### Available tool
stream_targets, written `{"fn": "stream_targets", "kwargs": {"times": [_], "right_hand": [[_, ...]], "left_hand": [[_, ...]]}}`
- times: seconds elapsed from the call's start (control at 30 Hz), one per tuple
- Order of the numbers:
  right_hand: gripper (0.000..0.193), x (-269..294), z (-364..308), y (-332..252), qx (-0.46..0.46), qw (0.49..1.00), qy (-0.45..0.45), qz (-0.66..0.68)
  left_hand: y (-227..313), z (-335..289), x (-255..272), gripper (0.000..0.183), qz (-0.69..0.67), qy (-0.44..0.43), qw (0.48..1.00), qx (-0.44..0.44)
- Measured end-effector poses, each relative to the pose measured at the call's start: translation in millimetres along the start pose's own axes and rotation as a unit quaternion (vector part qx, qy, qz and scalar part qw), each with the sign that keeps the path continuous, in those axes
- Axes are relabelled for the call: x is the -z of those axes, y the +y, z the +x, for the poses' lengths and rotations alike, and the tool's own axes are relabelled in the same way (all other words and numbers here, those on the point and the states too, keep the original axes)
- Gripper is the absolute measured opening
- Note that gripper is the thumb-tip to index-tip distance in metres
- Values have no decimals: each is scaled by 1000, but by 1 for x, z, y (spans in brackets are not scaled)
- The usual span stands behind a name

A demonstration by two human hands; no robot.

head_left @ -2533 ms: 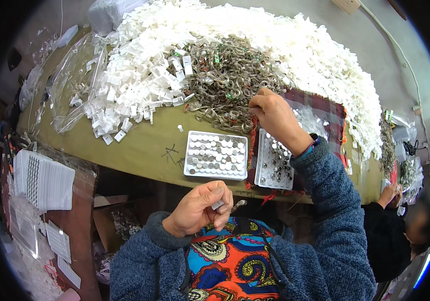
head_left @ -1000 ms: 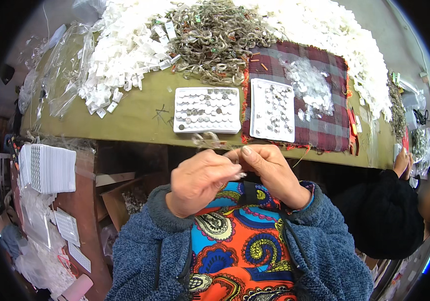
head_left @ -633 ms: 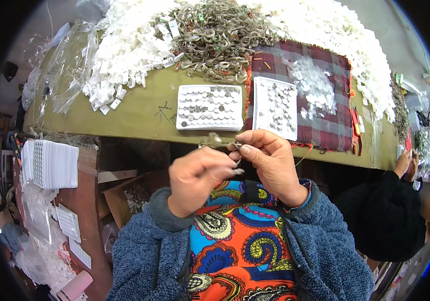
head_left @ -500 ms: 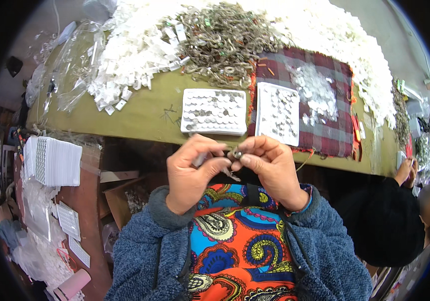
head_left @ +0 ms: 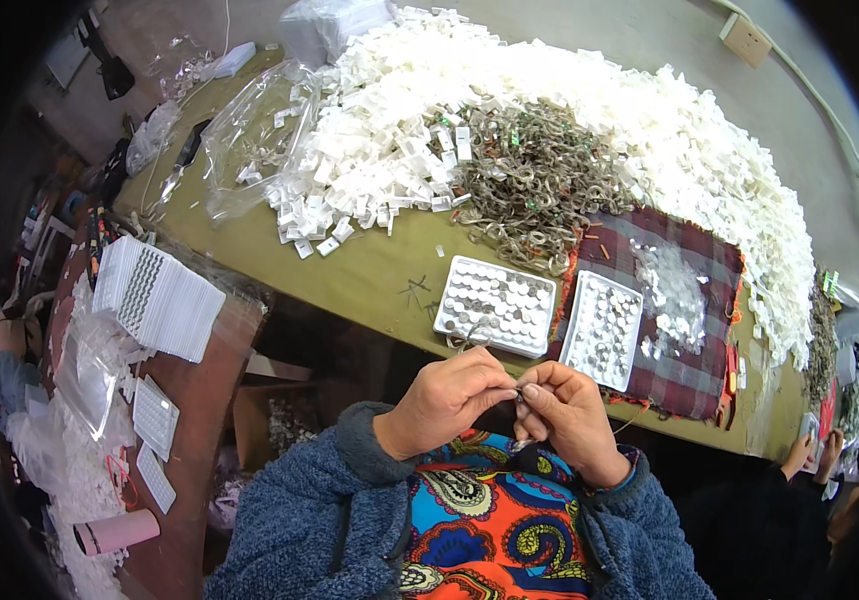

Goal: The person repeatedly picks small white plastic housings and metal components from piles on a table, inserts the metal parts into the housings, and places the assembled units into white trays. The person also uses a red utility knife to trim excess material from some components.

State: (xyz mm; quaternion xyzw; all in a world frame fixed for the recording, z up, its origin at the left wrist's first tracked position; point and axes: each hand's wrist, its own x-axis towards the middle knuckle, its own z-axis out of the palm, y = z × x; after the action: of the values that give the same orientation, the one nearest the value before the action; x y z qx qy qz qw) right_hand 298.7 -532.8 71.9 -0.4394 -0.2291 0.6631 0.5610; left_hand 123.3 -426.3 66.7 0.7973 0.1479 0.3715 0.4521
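My left hand (head_left: 452, 402) and my right hand (head_left: 571, 418) meet in front of my chest, just below the table's front edge. Thumbs and fingertips of both are closed on a small dark metallic piece (head_left: 519, 394), mostly hidden between them. A pale, shiny bit (head_left: 522, 443) hangs beneath the right fingers. Just above my left hand, a thin greyish loop (head_left: 466, 338) shows at the front of a white tray (head_left: 439, 322) with rows of round white and grey discs. A second white tray (head_left: 566, 358) with similar discs lies to its right, partly on a plaid cloth (head_left: 704, 385).
A greenish table (head_left: 374, 285) bears a heap of white plastic pieces (head_left: 389, 150) and a pile of greyish curled bands (head_left: 539, 170). Clear flakes (head_left: 671, 300) lie on the cloth. Stacked white trays (head_left: 164, 295) and a pink roll (head_left: 117, 532) are left. Another person's hands (head_left: 814, 450) show far right.
The view has tilted and shifted, so the table sits lower and more to the right. My fingertips have closed more tightly together around the small piece, and the left hand's knuckles have turned upward.
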Motion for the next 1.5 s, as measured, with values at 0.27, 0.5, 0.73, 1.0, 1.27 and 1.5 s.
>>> {"fn": "stream_targets", "kwargs": {"times": [0.27,0.5,0.73,1.0,1.27,1.5], "right_hand": [[7,-5,-2,1,33,999,1,38],[8,-4,-8,6,44,998,-36,21],[13,-13,-11,3,19,1000,6,-6],[12,-2,-16,-4,7,997,-30,-73],[14,14,-26,-8,23,994,-62,-83],[13,31,-32,-7,46,985,-83,-142]], "left_hand": [[-2,2,6,20,-94,-30,995,11],[3,-5,14,18,-339,-115,895,267],[12,-6,17,27,-10,-115,993,31],[-16,39,53,19,125,-68,988,-60],[-126,122,62,6,541,62,839,-20],[-128,111,72,4,560,58,825,-43]]}}
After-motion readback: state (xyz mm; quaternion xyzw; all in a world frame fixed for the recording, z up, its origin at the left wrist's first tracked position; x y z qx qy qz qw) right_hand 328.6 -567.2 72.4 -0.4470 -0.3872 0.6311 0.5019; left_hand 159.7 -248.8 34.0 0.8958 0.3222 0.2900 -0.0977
